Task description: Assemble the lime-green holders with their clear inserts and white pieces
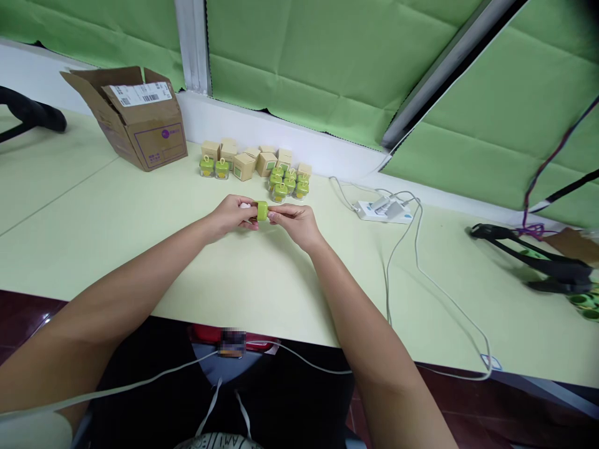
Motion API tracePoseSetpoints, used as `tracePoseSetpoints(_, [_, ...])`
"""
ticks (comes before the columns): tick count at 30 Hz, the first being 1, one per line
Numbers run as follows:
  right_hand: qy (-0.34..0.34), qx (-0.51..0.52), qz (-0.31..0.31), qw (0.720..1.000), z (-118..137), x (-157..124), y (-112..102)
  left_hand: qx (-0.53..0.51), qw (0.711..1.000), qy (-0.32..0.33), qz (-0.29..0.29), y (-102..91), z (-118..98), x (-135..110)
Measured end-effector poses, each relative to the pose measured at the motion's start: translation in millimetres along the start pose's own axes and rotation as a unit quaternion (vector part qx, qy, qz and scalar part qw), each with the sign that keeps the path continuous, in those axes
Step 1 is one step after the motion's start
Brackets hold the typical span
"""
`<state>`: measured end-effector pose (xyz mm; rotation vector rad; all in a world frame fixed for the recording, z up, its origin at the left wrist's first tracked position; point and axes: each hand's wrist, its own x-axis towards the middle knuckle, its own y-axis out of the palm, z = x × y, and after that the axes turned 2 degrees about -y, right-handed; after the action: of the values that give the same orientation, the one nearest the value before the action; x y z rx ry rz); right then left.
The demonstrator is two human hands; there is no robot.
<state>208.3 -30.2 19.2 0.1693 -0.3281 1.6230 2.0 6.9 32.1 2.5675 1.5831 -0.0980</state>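
Observation:
Just above the pale table, a small green-lidded jar lies tipped sideways between my two hands. My left hand is closed around its left end, and a bit of white shows between those fingers. My right hand pinches at the lid's right side, where the fingertips cover any loop. Behind my hands stands a cluster of similar clear jars with green looped lids. Two more jars sit further left, in front of small kraft boxes.
An open cardboard carton stands at the back left of the table. To the right lies a white power strip with plugs, its cables trailing to the front edge. A black stand and green pieces are at far right.

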Motion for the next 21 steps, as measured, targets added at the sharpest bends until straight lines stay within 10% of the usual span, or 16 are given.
tracePoseSetpoints(21, [0.081,0.085,0.024,0.993,9,0,4,0.131,0.987,0.076,-0.059,6.4,-2,-6])
